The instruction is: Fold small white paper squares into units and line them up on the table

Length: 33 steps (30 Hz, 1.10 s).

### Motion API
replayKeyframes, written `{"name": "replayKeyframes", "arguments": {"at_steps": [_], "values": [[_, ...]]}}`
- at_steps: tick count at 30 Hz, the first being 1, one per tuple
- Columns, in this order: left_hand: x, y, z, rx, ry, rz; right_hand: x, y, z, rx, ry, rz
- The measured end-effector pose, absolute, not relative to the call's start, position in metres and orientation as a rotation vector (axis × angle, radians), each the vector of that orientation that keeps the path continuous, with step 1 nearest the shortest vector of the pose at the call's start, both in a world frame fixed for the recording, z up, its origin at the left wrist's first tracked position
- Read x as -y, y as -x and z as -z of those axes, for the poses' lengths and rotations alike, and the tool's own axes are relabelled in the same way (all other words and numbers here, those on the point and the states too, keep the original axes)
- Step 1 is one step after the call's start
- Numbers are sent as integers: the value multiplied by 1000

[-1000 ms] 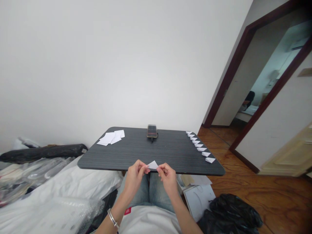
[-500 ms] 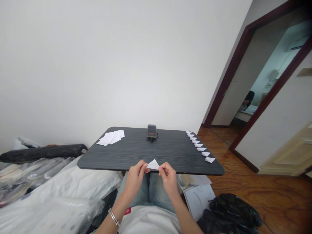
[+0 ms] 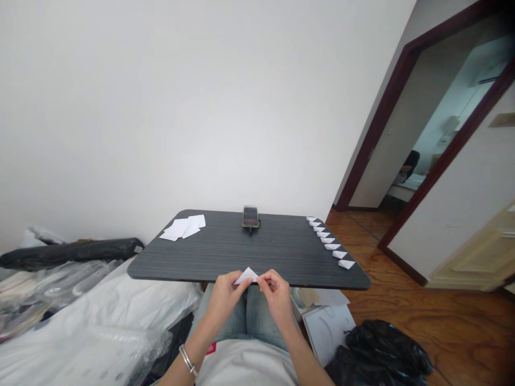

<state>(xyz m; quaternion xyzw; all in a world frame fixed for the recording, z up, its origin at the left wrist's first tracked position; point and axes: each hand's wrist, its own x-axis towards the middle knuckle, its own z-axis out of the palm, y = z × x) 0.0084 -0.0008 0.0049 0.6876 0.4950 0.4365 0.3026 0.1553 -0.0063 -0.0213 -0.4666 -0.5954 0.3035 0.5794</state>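
A small white piece of paper [image 3: 247, 275], folded to a triangle with its tip pointing away from me, is at the near edge of the dark table [image 3: 241, 254]. My left hand [image 3: 225, 292] pinches its left side, the thumb lying across the front of it. At its right corner, my right hand [image 3: 276, 292] grips between thumb and forefinger. Loose white paper sheets [image 3: 177, 228] overlap in a pile at the table's far left. Along the right edge runs a row of several folded white papers [image 3: 333, 246].
A phone [image 3: 250, 216] stands propped at the back of the table, by the wall. To the left is bedding with plastic-wrapped things [image 3: 80, 284]. Right of my legs, a white paper bag [image 3: 329, 327] and a black plastic bag [image 3: 382, 348] lie on the wooden floor.
My left thumb has moved right across the front of the paper, covering more of it. The paper has shifted slightly left and toward me. The pile and the row are unchanged.
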Motion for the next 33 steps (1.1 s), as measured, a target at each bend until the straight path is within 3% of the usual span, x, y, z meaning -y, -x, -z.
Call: {"name": "replayKeyframes", "arguments": {"at_steps": [12, 33], "values": [[-4, -9, 0, -981, -1593, -1123, 5, -157, 21, 1305, 941, -921], [-2, -9, 2, -1066, -1610, -1179, 6, -164, 15, 1504, 973, -903]]}}
